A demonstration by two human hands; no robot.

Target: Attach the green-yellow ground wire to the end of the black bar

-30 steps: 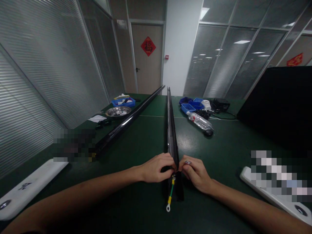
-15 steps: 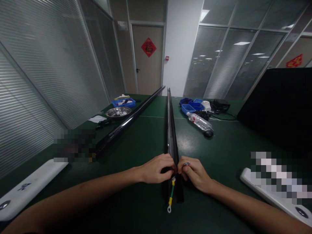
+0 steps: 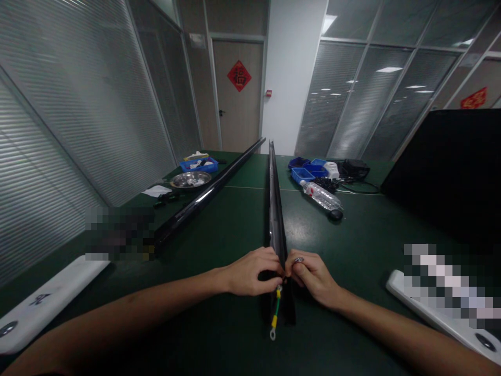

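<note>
Left hand [image 3: 254, 272] and right hand [image 3: 313, 278] at black rail [image 3: 276, 219], fingers [image 3: 273, 256] pinched together, gripped part hidden, red sign [image 3: 239, 76] reading 福

Left grip [image 3: 254, 269] and right grip [image 3: 313, 275] cover part of a dark rail [image 3: 277, 227]; a black panel [image 3: 450, 177] runs off the right edge.

An office-like room, shown by glass partitions [image 3: 336, 99] with blinds [image 3: 94, 104], a door [image 3: 223, 115] and a long green table [image 3: 329, 282].

Grn tbl [image 3: 235, 224] w/ 2 blk rails [image 3: 277, 222], btl [image 3: 323, 197], mtl bowl [image 3: 177, 181], blue bins [image 3: 302, 176]
</note>
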